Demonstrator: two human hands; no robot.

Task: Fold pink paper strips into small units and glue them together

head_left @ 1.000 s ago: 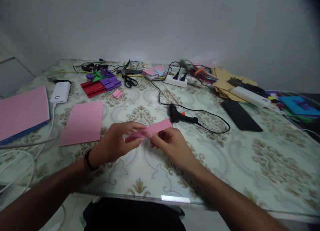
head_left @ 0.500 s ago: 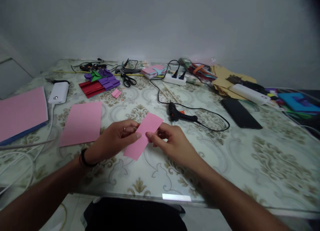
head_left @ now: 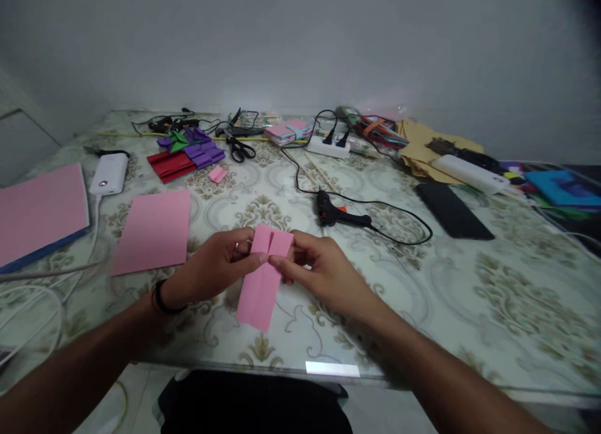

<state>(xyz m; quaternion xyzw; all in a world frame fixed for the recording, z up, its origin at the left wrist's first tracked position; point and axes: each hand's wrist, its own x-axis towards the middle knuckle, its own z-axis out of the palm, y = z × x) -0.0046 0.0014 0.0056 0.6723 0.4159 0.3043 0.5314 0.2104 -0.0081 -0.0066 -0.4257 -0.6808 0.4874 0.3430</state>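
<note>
A strip of pink paper [head_left: 257,294] is held just above the front of the table, tilted slightly. A crease or slit runs down its middle from the upper edge. My left hand [head_left: 216,265] pinches its left side, thumb on top and fingers behind. On the other side my right hand [head_left: 318,263] grips it the same way, thumb near the centre line. The fingers behind the paper are partly hidden. A larger pink sheet [head_left: 153,233] lies flat left of my left hand. The black glue gun [head_left: 339,213] rests beyond my right hand.
Folded red paper [head_left: 171,165] and purple paper [head_left: 204,153] lie at the back left, beside black scissors [head_left: 240,149]. A power strip [head_left: 328,147] feeds a looping cord. A black phone [head_left: 454,211] lies right. Left are a white power bank [head_left: 109,174] and a pink stack [head_left: 40,211].
The pink strip has turned from a slant to nearly upright and opened wider, showing its middle crease. Both hands stay in about the same place, still gripping it.
</note>
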